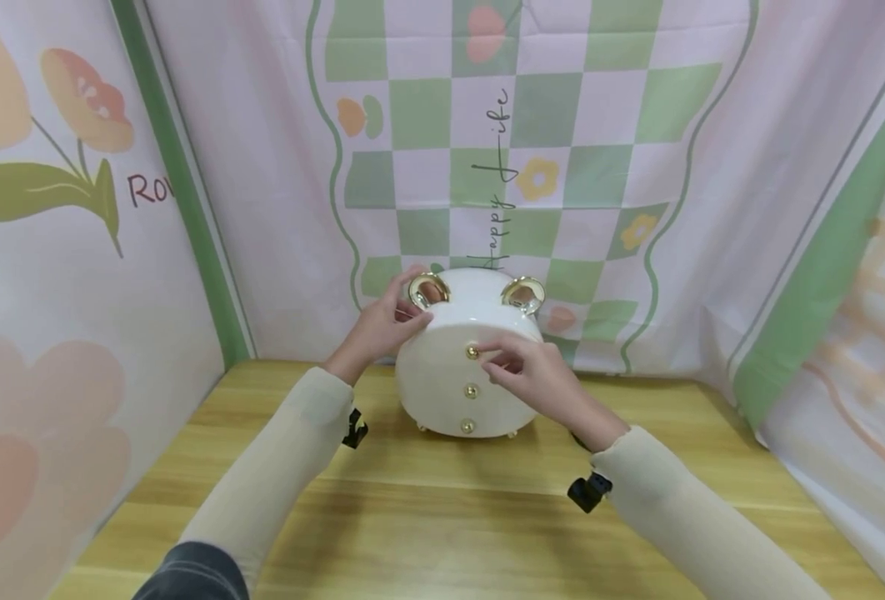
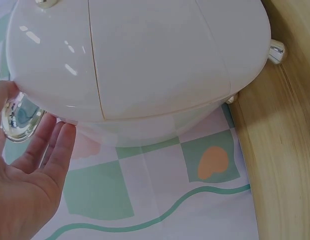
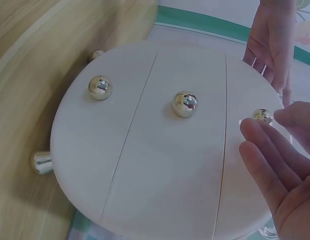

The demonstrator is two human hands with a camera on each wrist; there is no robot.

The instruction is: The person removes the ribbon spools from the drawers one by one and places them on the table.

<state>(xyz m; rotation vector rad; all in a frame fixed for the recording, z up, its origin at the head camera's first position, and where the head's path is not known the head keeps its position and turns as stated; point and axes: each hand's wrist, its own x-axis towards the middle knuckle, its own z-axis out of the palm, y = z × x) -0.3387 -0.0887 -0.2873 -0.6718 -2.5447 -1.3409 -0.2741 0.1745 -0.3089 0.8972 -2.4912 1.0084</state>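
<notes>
A white, rounded box with drawers [image 1: 431,375] stands on small gold feet, with a gold ring ear [image 1: 523,293] at each top corner. Two seams cross its front, dividing it into three sections, each with a round gold knob. My left hand [image 1: 386,325] holds the upper left corner beside the other ear [image 2: 20,120], thumb at the front edge and fingers along the side. With thumb and fingertips, my right hand [image 1: 536,375] pinches the top knob [image 3: 261,117]. Below it are the middle knob [image 3: 185,104] and the bottom knob [image 3: 100,88]. The top section appears closed.
The box stands near the back edge of a wooden table [image 1: 427,517]. Right behind it hangs a green and white checkered cloth [image 1: 420,112]. Printed curtains flank the table at the left [image 1: 52,275] and right [image 1: 862,350].
</notes>
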